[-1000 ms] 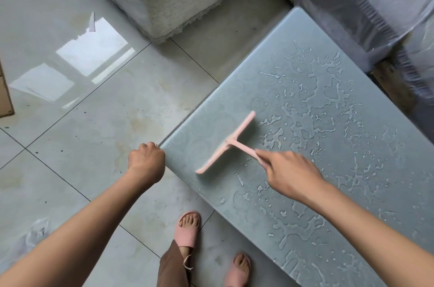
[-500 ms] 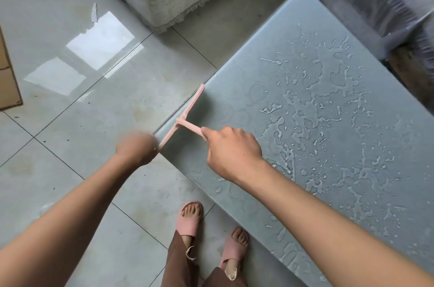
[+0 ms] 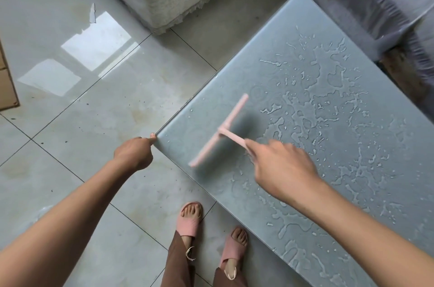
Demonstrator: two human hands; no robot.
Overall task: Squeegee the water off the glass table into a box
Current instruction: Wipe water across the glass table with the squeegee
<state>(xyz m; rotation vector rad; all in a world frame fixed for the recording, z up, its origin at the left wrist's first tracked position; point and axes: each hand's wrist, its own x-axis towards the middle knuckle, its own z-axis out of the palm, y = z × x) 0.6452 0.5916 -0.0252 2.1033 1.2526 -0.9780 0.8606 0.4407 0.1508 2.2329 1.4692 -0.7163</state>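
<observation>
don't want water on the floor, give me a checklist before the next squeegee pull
1. Grip: right hand holds the squeegee handle, ok.
2. Contact: blade flat on the glass table, cannot tell, blurred.
3. Start: blade beyond the water, not ok, puddles lie past it.
4. Catch: box below the table edge, not ok, none shows there.
5. Brace: left hand at the table corner, ok.

**Bright daylight, motion smear on the tool**

Soft, even daylight with no hard shadows. Two white glare patches sit on the glossy floor, upper left. The squeegee is smeared by motion, with a fuzzy grey shadow beside it on the surface. The right hand is slightly soft. The sofa streaks at the top right edge. Wide-angle bend at the corners. The water glints faintly.
</observation>
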